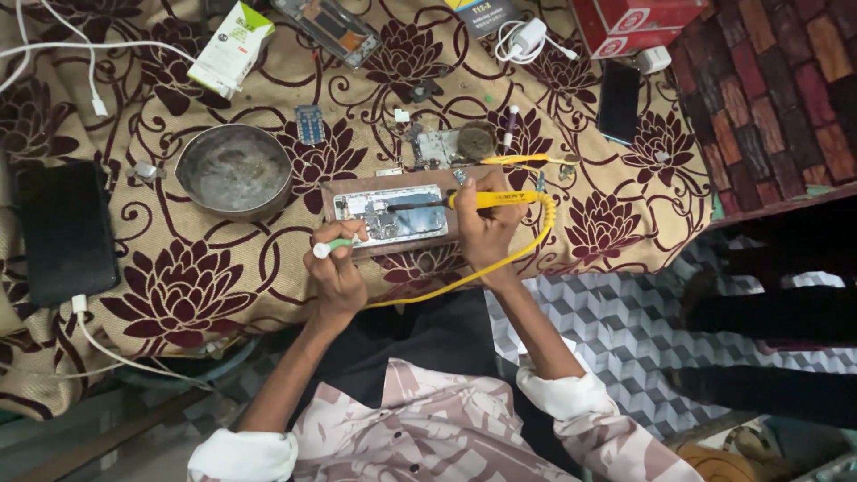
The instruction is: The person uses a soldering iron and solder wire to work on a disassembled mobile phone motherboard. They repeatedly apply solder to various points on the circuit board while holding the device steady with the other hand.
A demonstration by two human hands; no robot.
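Both forearms extended forward, sleeves rolled. Left hand fingers pinched shut; right hand curled in a closed grip.

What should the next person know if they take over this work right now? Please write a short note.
Right hand: grip on a yellow soldering iron, tip over the opened phone.
Left hand: holds a small white-green tool at the phone's near edge.
The phone lies on a wooden block; a metal bowl stands beside it.
Done: phone is open.
Left: cannot tell from this view.
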